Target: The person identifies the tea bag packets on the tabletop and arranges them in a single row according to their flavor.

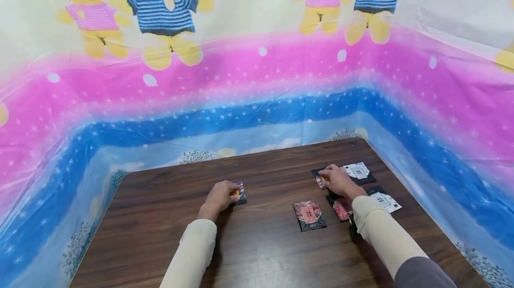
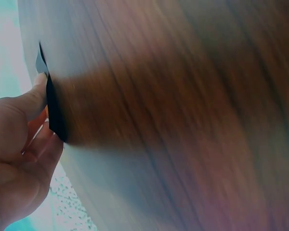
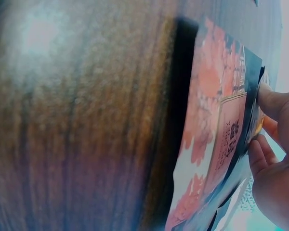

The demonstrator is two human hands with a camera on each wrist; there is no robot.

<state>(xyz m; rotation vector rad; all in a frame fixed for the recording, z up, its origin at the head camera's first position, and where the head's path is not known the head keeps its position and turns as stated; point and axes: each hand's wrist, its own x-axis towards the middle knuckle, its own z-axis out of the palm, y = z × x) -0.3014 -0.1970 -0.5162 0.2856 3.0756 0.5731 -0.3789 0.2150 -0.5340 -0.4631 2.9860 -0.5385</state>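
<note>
My left hand [image 1: 218, 195] pinches a small flat packet [image 1: 242, 195], dark with a yellow label, left of the table's middle. Seen edge-on in the left wrist view, this packet [image 2: 57, 113] is slightly bent between thumb and fingers. Over at the right, my right hand [image 1: 340, 182] pinches a similar packet [image 1: 320, 182] with a yellow patch; the fingers hide part of it. Just beneath that wrist lies a red-and-black packet [image 1: 341, 207], partly covered by the arm. In the right wrist view a red packet [image 3: 209, 120] lies close to the fingers of the right hand [image 3: 279, 144].
Another red-and-black packet [image 1: 309, 216] lies by itself on the brown wooden table [image 1: 160, 225]. Two white-and-black packets [image 1: 358, 171] are at the right, one behind the other. A patterned cloth [image 1: 249, 78] with bears hangs around the table's far and side edges.
</note>
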